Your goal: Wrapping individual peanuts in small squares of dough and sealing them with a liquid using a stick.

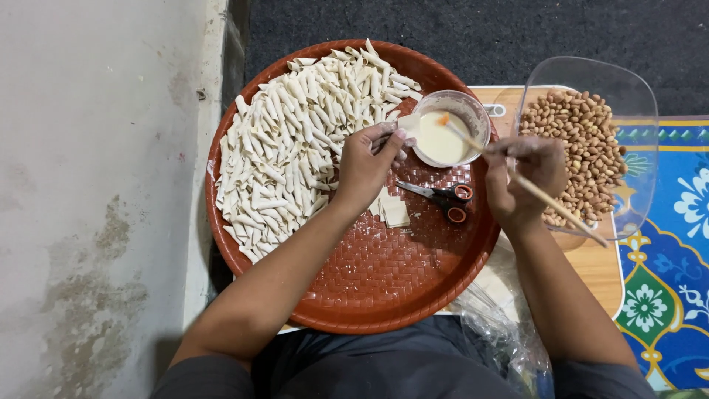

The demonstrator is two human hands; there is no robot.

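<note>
Big round brown tray (384, 288) w/ woven pattern sits in front of the person, part over a low wooden table (598, 270); left half heaped w/ small rolled pastry sticks (295, 140), pushed to the far side so the near-right part stays free as work space. Clear plastic tub (635, 96) of peanuts (583, 140) stands to the right, just beside the tray, close to the right hand. Crumpled plastic bag (502, 332) near the lap. Small clear bowl (476, 111) of pale paste rests on the tray's right rim, between both hands. Scissors (443, 196) w/ orange handles lie on the tray below the bowl, next to a small stack of pastry squares (395, 213).

Left hand (365, 166) curled, fingertips pinched on a small pastry piece (408, 122) held at the bowl's edge, prob. so paste can reach it. Right hand (521, 177) closed round a thin wooden stick (550, 201), tip dipped into the paste, angled like a brush.
</note>
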